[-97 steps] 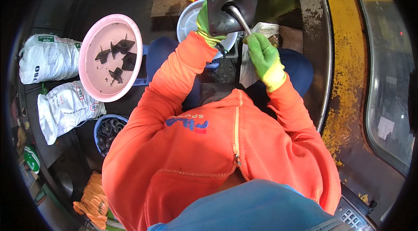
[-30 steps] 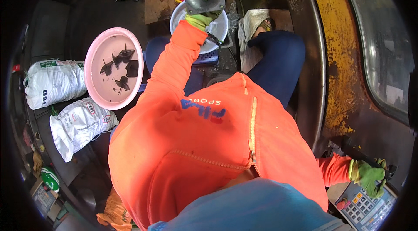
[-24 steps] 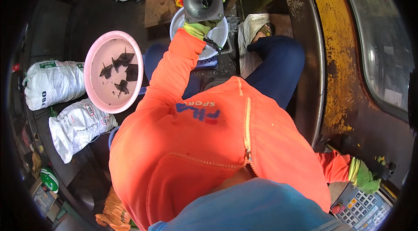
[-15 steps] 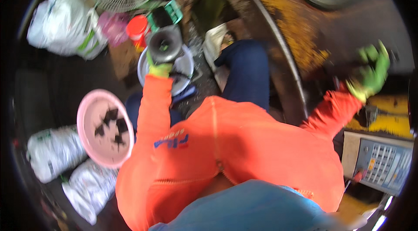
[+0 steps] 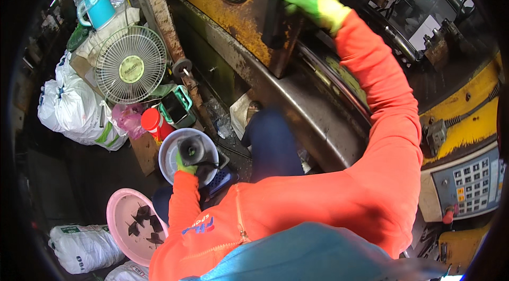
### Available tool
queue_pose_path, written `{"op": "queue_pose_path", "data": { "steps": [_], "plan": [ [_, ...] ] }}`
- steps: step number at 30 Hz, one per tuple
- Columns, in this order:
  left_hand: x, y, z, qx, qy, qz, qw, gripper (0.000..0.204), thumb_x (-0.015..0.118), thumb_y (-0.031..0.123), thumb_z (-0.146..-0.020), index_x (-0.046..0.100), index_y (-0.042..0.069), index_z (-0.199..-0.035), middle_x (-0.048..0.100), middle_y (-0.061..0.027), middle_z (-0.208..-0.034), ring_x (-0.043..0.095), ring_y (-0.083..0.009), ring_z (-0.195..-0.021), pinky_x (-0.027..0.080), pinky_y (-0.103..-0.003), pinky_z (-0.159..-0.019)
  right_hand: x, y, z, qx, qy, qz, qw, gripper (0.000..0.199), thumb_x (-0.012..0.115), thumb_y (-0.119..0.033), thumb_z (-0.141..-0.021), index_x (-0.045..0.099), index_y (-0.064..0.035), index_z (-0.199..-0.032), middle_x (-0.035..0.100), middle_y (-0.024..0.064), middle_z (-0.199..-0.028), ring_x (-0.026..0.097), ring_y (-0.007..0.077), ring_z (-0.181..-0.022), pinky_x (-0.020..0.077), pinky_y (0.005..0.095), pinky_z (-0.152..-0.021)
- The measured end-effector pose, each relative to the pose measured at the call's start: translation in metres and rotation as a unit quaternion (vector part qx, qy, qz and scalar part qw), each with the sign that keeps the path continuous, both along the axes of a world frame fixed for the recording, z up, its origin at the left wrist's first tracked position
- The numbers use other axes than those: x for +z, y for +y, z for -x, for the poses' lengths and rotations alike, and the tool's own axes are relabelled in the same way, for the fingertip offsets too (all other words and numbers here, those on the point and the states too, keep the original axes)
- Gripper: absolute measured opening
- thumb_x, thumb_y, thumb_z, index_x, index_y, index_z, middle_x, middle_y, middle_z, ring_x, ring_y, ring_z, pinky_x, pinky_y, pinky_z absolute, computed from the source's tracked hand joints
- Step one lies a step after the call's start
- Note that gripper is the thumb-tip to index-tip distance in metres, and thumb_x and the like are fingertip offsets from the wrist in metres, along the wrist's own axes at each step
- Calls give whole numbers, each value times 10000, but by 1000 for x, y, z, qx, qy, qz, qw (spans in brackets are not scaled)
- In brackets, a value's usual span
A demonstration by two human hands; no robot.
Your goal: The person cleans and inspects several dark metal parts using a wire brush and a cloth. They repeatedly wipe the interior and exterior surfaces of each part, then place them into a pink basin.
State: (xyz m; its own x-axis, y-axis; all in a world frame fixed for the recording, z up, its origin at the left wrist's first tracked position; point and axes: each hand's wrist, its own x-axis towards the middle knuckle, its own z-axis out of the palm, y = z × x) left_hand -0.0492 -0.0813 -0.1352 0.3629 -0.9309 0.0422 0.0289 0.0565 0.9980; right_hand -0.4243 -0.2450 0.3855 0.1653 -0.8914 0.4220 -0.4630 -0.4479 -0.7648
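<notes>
My left hand (image 5: 185, 165), in a green-yellow glove, is closed on a dark grey funnel-shaped part (image 5: 192, 149). It holds this part over a pale basin (image 5: 164, 154) by my knee. My right arm reaches far forward, and my gloved right hand (image 5: 313, 2) has its fingers stretched out flat against the black edge strip (image 5: 277, 21) of a rusty yellow machine door (image 5: 222, 8). Part of that hand's grip side is hidden. To the left, a pink basin (image 5: 117, 217) contains several dark, thin pieces (image 5: 143, 213).
A fan (image 5: 131, 63), white bags (image 5: 74, 114), a red-lidded container (image 5: 152, 120) and a green-handled basket (image 5: 179, 105) crowd the left. Right of the door, the machine interior (image 5: 403, 21) shows dark bars and hoses. A button panel (image 5: 472, 181) stands at the right.
My right hand has swung from the right side to far ahead, and the yellow door has slid left, exposing the machine interior. My left hand keeps the funnel-shaped part. The view has shifted.
</notes>
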Motion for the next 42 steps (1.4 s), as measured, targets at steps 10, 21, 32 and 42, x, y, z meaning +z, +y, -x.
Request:
{"op": "queue_pose_path", "data": {
  "steps": [10, 21, 32, 42],
  "plan": [
    [19, 77, -44, 67, 30, -18, 997, 273, 481, 201, -984, 614, 31, -1150, 667, -67, -1070, 637, -215, -956, 508, -372, -878, 32, -199, 368, -393, -148, 165, 892, 278, 706, -283, -808, 662, -30, -915, 590, 30, -646, 505, 128, -524, 371, 309, -464],
    [172, 86, 20, -46, -167, -139, 975, 209, 526, 150, -948, 633, 53, -1100, 667, -75, -958, 640, -200, -861, 510, -341, -767, 13, -281, 422, -571, 128, 102, 804, 442, 523, -372, -912, 594, -100, -1253, 599, 119, -1268, 559, 304, -1178, 452, 407, -964],
    [226, 50, 84, -118, -330, -21, 936, 259, 532, 183, -959, 667, 26, -1115, 660, -75, -939, 622, -172, -844, 482, -303, -754, 32, -137, 324, -383, 225, 495, 746, 293, 557, -236, -865, 667, -92, -1095, 685, 134, -1059, 640, 360, -962, 486, 466, -831],
    [359, -4, 151, -262, -39, 186, 946, 363, 434, 295, -1020, 637, 6, -1108, 636, -65, -855, 592, -143, -848, 469, -304, -789, -19, 27, 13, 93, 394, 697, 592, 284, 638, -157, -762, 668, -171, -1044, 660, -7, -1090, 604, 192, -1046, 381, 475, -988]
  ]
}}
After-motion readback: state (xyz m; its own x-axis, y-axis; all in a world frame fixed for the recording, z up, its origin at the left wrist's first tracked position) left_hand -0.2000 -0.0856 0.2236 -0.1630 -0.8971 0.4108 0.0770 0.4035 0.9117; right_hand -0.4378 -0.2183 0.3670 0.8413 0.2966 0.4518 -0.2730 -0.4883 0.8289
